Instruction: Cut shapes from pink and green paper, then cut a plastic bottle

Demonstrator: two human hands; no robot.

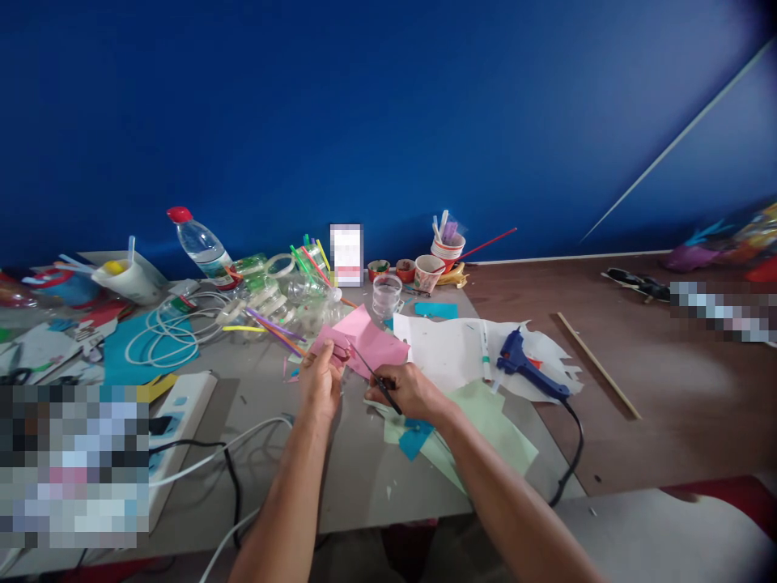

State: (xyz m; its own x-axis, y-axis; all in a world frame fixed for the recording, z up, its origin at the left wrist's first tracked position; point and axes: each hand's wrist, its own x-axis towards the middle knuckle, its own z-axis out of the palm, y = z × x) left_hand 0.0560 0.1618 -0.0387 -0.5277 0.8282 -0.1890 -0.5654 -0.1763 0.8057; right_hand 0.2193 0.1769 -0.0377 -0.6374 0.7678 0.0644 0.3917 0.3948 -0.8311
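Note:
My left hand (324, 374) pinches a sheet of pink paper (371, 340) in front of me, thumb on top. Closed around the dark handles of a pair of scissors (384, 387) is my right hand (405, 392); the blades point left and up, at the paper near my left fingers. Whether the blades are apart I cannot make out. Just beyond the paper stands a clear plastic cup (387, 296). Light green paper (494, 429) and a blue scrap (416, 438) lie under and beside my right wrist.
A blue glue gun (529, 366) lies on white paper (435, 346) at right, its cord running off the table's front. Left are a power strip (182, 441), white cable (142, 356) and a tilted bottle (203, 247). Paper cups (428, 274) stand by the blue wall; a wooden stick (598, 364) lies right.

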